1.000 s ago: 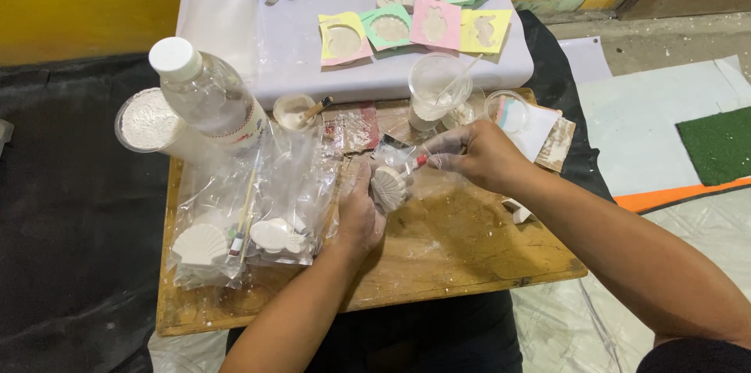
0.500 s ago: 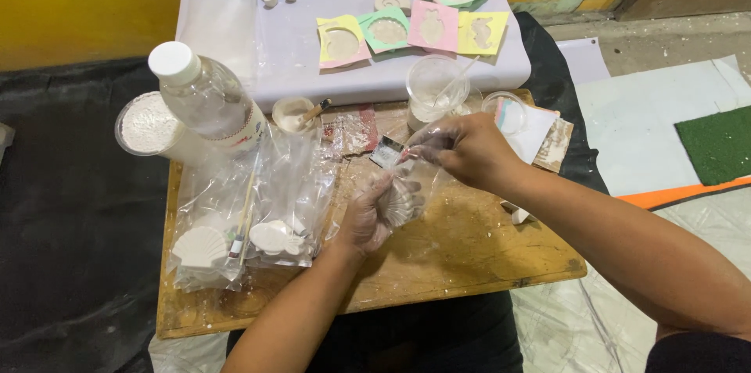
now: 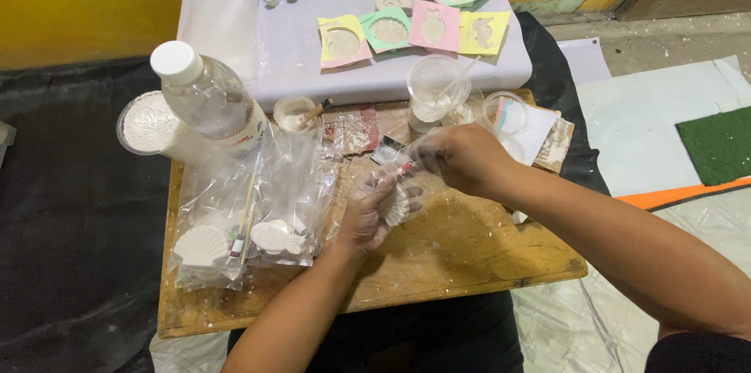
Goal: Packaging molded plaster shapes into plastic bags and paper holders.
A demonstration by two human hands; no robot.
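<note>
My left hand [image 3: 368, 216] cups a white shell-shaped plaster cast [image 3: 400, 205] that sits inside a small clear plastic bag [image 3: 395, 185], over the wooden board [image 3: 461, 248]. My right hand [image 3: 461, 158] pinches the top edge of that same bag, just above the cast. Both hands meet near the middle of the board. The bag's lower part is hidden by my left fingers.
Left on the board lie clear bags with shell casts [image 3: 202, 246] and brushes. A plastic bottle [image 3: 205, 99] and a tub of white powder [image 3: 149, 124] stand at the back left. Clear cups [image 3: 438, 91] and coloured moulds [image 3: 415, 29] sit behind, on a pale sheet.
The hands have shifted a little; the shell cast now lies lower inside the clear bag, with my right hand holding the bag's top.
</note>
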